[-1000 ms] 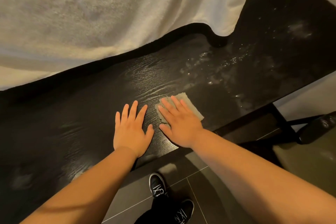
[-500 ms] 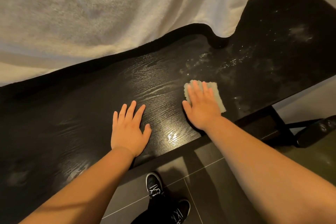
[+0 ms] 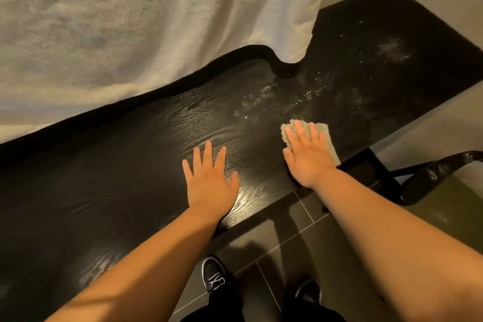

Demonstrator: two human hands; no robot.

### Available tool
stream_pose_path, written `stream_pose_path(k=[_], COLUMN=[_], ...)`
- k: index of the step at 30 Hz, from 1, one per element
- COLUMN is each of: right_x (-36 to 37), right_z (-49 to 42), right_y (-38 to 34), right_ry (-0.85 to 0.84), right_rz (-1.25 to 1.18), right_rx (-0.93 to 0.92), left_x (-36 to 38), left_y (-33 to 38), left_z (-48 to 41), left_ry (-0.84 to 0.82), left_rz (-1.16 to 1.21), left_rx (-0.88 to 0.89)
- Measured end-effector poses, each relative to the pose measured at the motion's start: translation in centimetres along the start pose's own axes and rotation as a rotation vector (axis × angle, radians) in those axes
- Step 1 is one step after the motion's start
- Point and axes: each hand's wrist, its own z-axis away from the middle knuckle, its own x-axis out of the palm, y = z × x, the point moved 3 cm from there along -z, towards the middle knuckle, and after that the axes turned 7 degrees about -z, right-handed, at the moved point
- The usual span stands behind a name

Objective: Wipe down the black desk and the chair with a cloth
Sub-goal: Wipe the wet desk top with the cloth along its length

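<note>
Both hands lie flat, fingers straight, on the black desk: left hand bare, right hand pressing the cloth.

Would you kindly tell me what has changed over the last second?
The right hand, pressing flat on the cloth, slid it rightward along the black desk, away from the left hand. The left hand stayed flat on the desk; nothing was picked up or released.

I log both hands flat on the desk: left hand near the front edge, right hand to its right, on top of the cloth. Sheet hangs behind the back edge. Chair stands right of the desk; a shoe on the floor below the front edge.
</note>
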Motion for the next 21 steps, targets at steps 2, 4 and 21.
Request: stream_pose_path(k=[2,4,21], right_x=[1.1,2.9,-1.5], right_z=[1.5,3.4,-1.6], right_y=[-2.4,-4.2,9.8], right_ry=[-0.003,0.015,0.033], right_rz=[-0.055,-0.032,0.015], right_rx=[-0.108,-0.284,-0.126], left_x=[0.3,0.3,0.8], left_y=[0.7,1.7,7.7], left_z=[0.2,-0.1,-0.8], left_ry=[0.011,0.002,0.01], left_rz=[0.005,0.047,-0.067], left_rx=[-0.054,-0.125,-0.226])
